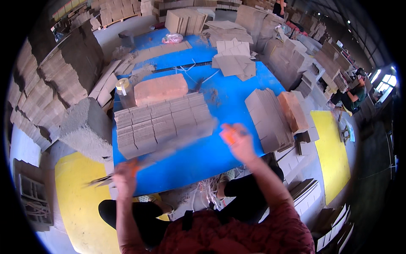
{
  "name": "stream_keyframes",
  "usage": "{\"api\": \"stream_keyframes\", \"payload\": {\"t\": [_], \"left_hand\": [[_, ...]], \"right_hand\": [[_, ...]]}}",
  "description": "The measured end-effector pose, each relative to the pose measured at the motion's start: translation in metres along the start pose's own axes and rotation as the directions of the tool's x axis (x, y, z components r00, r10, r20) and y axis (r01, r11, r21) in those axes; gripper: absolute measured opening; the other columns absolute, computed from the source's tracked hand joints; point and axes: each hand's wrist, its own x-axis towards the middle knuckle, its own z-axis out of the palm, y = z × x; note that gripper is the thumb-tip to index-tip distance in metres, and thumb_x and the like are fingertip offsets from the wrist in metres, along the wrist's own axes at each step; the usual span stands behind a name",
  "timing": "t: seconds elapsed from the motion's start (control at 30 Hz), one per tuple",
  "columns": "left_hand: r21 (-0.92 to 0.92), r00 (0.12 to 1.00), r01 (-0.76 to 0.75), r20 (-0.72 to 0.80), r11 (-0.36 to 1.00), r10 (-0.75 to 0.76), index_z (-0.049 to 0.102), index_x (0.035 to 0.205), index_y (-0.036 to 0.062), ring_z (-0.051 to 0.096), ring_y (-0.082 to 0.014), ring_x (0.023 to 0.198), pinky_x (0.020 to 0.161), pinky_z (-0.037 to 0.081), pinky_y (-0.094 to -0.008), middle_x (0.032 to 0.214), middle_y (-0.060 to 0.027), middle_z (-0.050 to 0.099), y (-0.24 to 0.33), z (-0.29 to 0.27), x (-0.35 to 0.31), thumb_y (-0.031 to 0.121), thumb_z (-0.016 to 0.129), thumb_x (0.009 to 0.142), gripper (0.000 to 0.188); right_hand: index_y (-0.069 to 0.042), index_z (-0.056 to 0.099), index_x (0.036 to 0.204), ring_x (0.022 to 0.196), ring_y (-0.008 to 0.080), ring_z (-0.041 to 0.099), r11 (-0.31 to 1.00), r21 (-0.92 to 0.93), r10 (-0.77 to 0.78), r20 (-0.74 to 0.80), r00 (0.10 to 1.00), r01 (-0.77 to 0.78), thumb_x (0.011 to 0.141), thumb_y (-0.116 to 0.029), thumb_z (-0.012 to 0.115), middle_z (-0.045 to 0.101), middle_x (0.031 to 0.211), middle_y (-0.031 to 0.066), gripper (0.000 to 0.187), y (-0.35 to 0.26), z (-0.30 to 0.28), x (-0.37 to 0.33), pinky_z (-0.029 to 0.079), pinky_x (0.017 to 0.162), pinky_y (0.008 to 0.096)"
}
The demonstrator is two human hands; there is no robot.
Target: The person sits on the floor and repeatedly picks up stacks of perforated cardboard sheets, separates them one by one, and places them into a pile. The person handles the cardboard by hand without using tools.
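Note:
My left hand (124, 180), at the front left edge of the blue table (177, 167), is closed around one end of a long cardboard strip (169, 152). The strip is smeared by motion and slants up along the front of a slotted cardboard stack (165, 122). Thin dark pointed ends (100, 181) stick out left of this hand; their kind is unclear. My right hand (237, 137) hovers over the table between that stack and a second cardboard stack (268, 120). Its fingers are blurred. Orange shows at the fingers of both hands, perhaps coverings.
A reddish brick (161, 89) and a yellow-lidded jar (124, 92) stand behind the stack. Another brick (292, 112) leans at the right stack. Loose cardboard sheets (234, 57) lie farther back. Yellow boards (80, 199) flank the table. A person (356, 94) sits far right.

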Motion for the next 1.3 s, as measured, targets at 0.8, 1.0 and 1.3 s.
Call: {"api": "stream_keyframes", "payload": {"t": [0.8, 1.0, 1.3], "left_hand": [[0.367, 0.528, 0.789, 0.001, 0.492, -0.849, 0.074, 0.098, 0.0063, 0.068, -0.0296, 0.098, 0.088, 0.052, -0.0366, 0.104, -0.0122, 0.072, -0.173, -0.093, -0.310, 0.027, 0.061, 0.083, 0.028], [0.522, 0.369, 0.742, 0.205, 0.420, -0.906, 0.070, 0.084, 0.0059, 0.066, -0.0322, 0.076, 0.068, 0.051, -0.0410, 0.083, -0.0151, 0.069, -0.247, -0.046, -0.307, 0.033, 0.059, 0.087, 0.030], [-0.287, 0.844, 0.530, 0.269, 0.798, -0.464, 0.071, 0.112, 0.0062, 0.067, -0.0137, 0.081, 0.076, 0.054, -0.0275, 0.094, -0.0064, 0.072, -0.130, -0.072, 0.002, 0.008, 0.057, 0.094, 0.022]], "right_hand": [[0.001, 0.058, 0.119, 0.100, 0.0403, 0.062, 0.725, -0.624, 0.431, 0.083, 0.898, -0.291, 0.092, -0.022, 0.056, 0.063, 0.114, 0.0244, 0.036, 0.295, -0.101, -0.027, 0.047, 0.086, 0.0460], [0.008, 0.051, 0.127, 0.111, 0.0349, 0.061, 0.909, -0.034, 0.417, 0.086, 0.905, -0.415, 0.095, -0.011, 0.051, 0.060, 0.119, 0.0261, 0.037, 0.262, -0.101, -0.008, 0.047, 0.097, 0.0421], [0.001, 0.060, 0.119, 0.091, 0.0214, 0.062, 0.965, 0.198, 0.124, 0.235, 0.964, -0.172, 0.085, 0.012, 0.047, 0.063, 0.106, 0.0128, 0.038, -0.002, 0.027, 0.050, 0.048, 0.083, 0.0334]]}}
